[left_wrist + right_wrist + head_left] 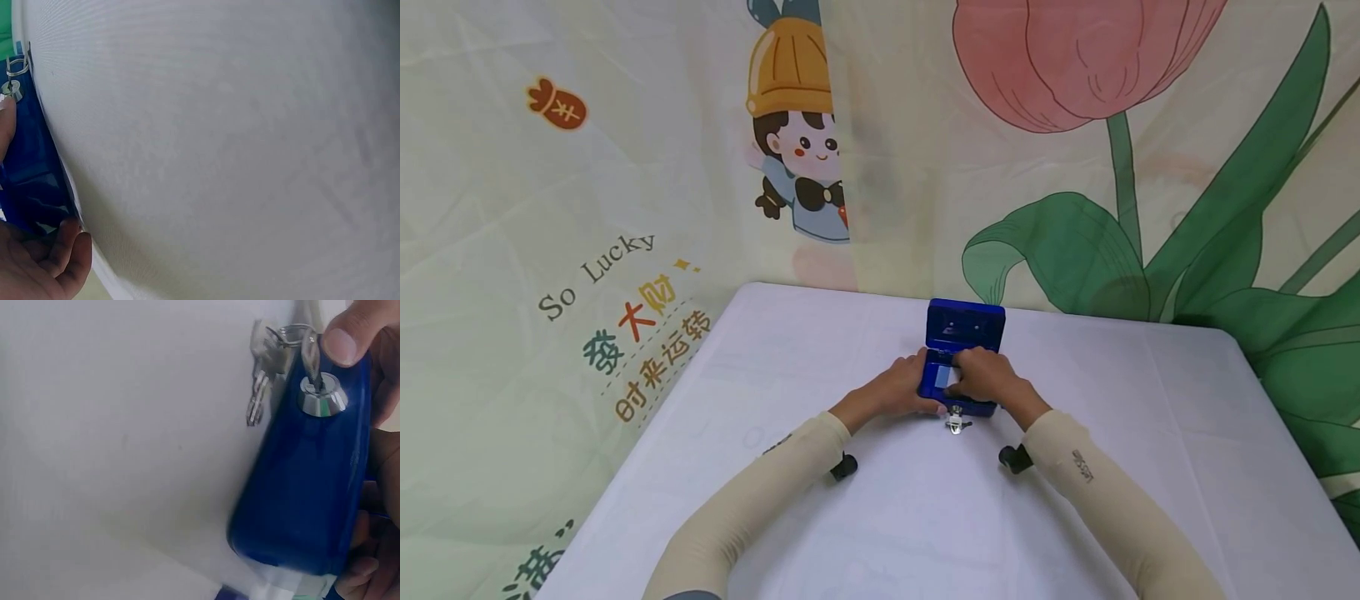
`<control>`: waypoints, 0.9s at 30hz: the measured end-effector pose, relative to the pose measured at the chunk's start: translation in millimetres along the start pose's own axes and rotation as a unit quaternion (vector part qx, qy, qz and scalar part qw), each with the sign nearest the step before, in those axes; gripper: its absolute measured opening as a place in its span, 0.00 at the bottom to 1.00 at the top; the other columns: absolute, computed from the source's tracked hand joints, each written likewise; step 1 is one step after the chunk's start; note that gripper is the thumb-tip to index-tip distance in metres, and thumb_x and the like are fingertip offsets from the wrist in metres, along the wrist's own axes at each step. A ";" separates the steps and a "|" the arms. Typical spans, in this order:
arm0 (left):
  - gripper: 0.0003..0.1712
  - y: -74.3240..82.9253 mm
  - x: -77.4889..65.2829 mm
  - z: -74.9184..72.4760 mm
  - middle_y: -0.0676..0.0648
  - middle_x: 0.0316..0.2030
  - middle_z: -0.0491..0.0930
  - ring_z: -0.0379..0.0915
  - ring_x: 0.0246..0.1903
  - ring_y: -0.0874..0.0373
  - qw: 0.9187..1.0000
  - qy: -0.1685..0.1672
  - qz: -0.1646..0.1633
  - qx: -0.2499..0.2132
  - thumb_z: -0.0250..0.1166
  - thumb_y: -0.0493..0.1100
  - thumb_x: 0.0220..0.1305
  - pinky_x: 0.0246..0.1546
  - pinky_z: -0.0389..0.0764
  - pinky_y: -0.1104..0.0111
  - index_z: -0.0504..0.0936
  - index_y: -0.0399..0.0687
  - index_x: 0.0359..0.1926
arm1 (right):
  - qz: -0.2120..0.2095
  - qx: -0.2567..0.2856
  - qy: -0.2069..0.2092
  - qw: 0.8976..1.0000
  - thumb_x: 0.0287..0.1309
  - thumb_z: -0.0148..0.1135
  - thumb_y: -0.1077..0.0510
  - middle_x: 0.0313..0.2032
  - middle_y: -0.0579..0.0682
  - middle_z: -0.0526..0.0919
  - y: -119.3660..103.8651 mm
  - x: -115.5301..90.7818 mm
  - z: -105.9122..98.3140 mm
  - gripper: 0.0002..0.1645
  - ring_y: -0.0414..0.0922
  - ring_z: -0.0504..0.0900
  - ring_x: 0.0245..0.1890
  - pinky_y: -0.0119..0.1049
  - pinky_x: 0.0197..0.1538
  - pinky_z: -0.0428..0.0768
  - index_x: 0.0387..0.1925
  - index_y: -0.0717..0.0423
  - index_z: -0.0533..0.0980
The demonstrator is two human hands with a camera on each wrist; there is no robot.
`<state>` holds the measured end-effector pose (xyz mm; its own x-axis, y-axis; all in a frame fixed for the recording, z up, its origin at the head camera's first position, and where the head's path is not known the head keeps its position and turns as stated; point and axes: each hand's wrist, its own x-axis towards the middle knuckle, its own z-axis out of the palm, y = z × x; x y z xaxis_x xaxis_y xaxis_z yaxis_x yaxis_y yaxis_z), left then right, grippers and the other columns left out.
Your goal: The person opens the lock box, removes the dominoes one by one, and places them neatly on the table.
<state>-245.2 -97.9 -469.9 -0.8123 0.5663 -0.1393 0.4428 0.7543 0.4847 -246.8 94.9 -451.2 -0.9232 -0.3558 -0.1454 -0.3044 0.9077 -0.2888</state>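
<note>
A small blue metal cash box [979,407] stands on the table with its lid [964,323] raised at the back. Keys on a ring [956,423] hang at its front, one of them in the round silver lock [323,399]. My left hand [898,386] grips the box's left end, thumb on the front beside the lock. My right hand [988,375] reaches into the box from the right, its fingers bent down inside and partly hidden. Between its thumb and forefinger shows a flat white and pale blue piece [943,377]; whether they pinch it I cannot tell.
The box is toward the far edge of a table covered with a white cloth [820,358]. Behind hangs a printed curtain [895,150] with a tulip and a cartoon figure. Black wrist-worn devices [1016,459] show under both forearms.
</note>
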 end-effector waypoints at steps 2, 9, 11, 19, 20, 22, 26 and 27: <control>0.66 -0.5 0.1 -0.1 0.39 0.70 0.66 0.65 0.64 0.45 1.000 0.000 0.003 0.002 0.73 0.66 0.54 0.67 0.69 0.51 0.44 0.45 0.78 | 0.004 0.010 -0.007 1.000 0.54 0.76 0.44 0.34 0.51 0.88 -1.4 1.7 1.5 0.28 0.46 0.84 0.32 0.50 0.50 0.84 0.50 0.58 0.83; 0.65 -0.9 0.4 -0.5 0.38 0.69 0.67 0.65 0.66 0.45 1.000 -0.005 -0.008 0.009 0.72 0.67 0.55 0.68 0.68 0.51 0.44 0.44 0.79 | -0.010 0.022 -0.001 1.000 0.54 0.76 0.46 0.34 0.51 0.88 -7.9 5.0 5.4 0.26 0.46 0.83 0.31 0.46 0.48 0.84 0.49 0.58 0.83; 0.66 -0.9 0.8 -0.5 0.38 0.70 0.66 0.65 0.66 0.44 1.000 -0.006 -0.008 0.009 0.72 0.68 0.55 0.68 0.67 0.51 0.44 0.43 0.79 | -0.013 0.022 0.002 1.000 0.55 0.75 0.46 0.36 0.52 0.89 -9.6 6.0 7.1 0.27 0.46 0.83 0.32 0.46 0.49 0.84 0.51 0.58 0.83; 0.67 -0.8 1.7 0.4 0.36 0.71 0.64 0.63 0.68 0.43 1.000 -0.014 -0.018 0.011 0.72 0.67 0.55 0.69 0.67 0.52 0.42 0.41 0.79 | -0.009 0.022 -0.003 1.000 0.56 0.75 0.45 0.37 0.51 0.88 -12.9 10.3 11.1 0.28 0.45 0.81 0.33 0.46 0.50 0.83 0.53 0.57 0.82; 0.67 -1.1 1.9 0.6 0.36 0.71 0.64 0.62 0.69 0.43 1.000 -0.014 -0.019 0.011 0.72 0.68 0.55 0.69 0.67 0.52 0.42 0.42 0.79 | -0.010 0.022 -0.004 1.000 0.56 0.74 0.45 0.38 0.51 0.88 -13.0 10.6 11.3 0.28 0.45 0.81 0.33 0.46 0.50 0.83 0.53 0.57 0.82; 0.68 -1.8 2.3 1.2 0.36 0.72 0.63 0.62 0.69 0.42 1.000 -0.014 -0.020 0.014 0.71 0.68 0.55 0.70 0.66 0.52 0.42 0.41 0.79 | -0.012 0.020 -0.005 1.000 0.56 0.74 0.45 0.40 0.51 0.88 -13.2 10.9 11.7 0.29 0.45 0.81 0.34 0.46 0.50 0.83 0.54 0.57 0.81; 0.67 -3.3 3.2 2.0 0.36 0.71 0.64 0.62 0.69 0.42 1.000 -0.011 -0.013 0.018 0.71 0.68 0.56 0.69 0.67 0.53 0.42 0.41 0.79 | -0.013 0.021 -0.005 1.000 0.57 0.74 0.46 0.42 0.52 0.88 -13.7 10.8 11.8 0.30 0.46 0.82 0.36 0.47 0.52 0.83 0.57 0.57 0.80; 0.67 -3.5 3.3 2.1 0.36 0.71 0.65 0.63 0.68 0.42 1.000 -0.010 -0.011 0.019 0.71 0.68 0.55 0.69 0.67 0.53 0.42 0.41 0.79 | -0.014 0.022 -0.006 1.000 0.57 0.74 0.46 0.43 0.52 0.88 -13.9 10.8 11.8 0.30 0.46 0.82 0.36 0.47 0.52 0.83 0.57 0.57 0.80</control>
<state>-248.6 -98.0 -473.8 -0.8143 0.5560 -0.1665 0.4397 0.7783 0.4483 -249.8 75.8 -459.9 -0.9115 -0.3841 -0.1468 -0.3198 0.8866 -0.3341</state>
